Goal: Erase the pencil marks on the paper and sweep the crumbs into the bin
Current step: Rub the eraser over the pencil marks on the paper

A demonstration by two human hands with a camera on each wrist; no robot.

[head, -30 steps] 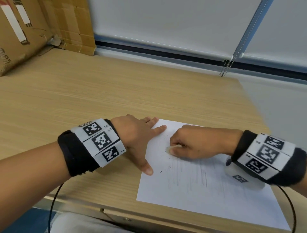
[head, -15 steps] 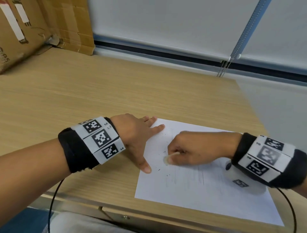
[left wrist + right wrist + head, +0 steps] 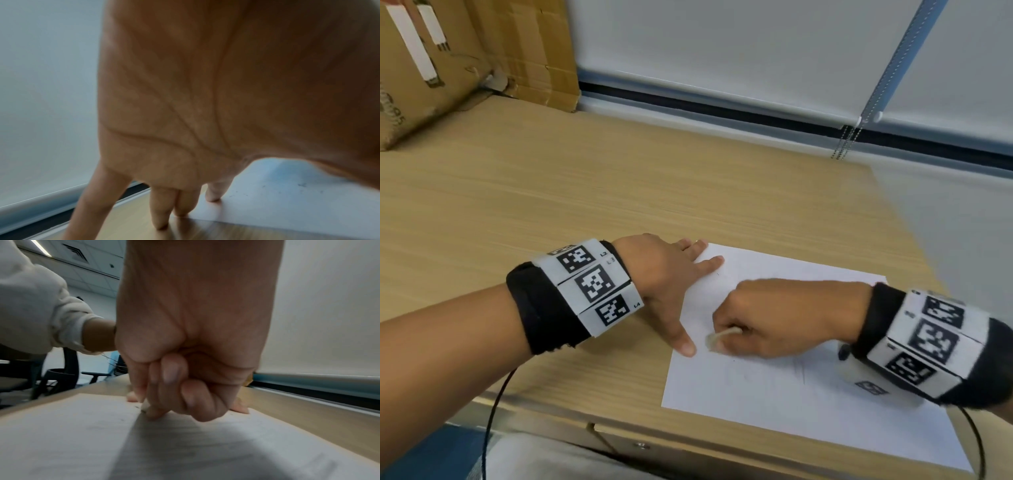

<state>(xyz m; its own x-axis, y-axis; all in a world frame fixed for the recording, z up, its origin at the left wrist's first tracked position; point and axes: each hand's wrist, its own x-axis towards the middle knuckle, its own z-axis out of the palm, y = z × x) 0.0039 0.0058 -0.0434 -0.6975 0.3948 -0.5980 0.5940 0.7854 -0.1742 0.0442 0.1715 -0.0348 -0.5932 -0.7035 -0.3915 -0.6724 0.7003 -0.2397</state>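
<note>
Erasing is under way in the head view: the right hand [image 3: 774, 318] pinches the eraser [image 3: 717, 339] against the paper [image 3: 808, 421] at lower centre, faint pencil marks [image 3: 803, 371] remain, and no bin shows. The left hand [image 3: 664, 284], fingers straight, pins the sheet's left edge to the surface [image 3: 585, 192]. The left wrist view alone shows crumbs [image 3: 302, 185], unswept. The right wrist view shows curled fingers [image 3: 174, 369]; the eraser is barely visible there.
</note>
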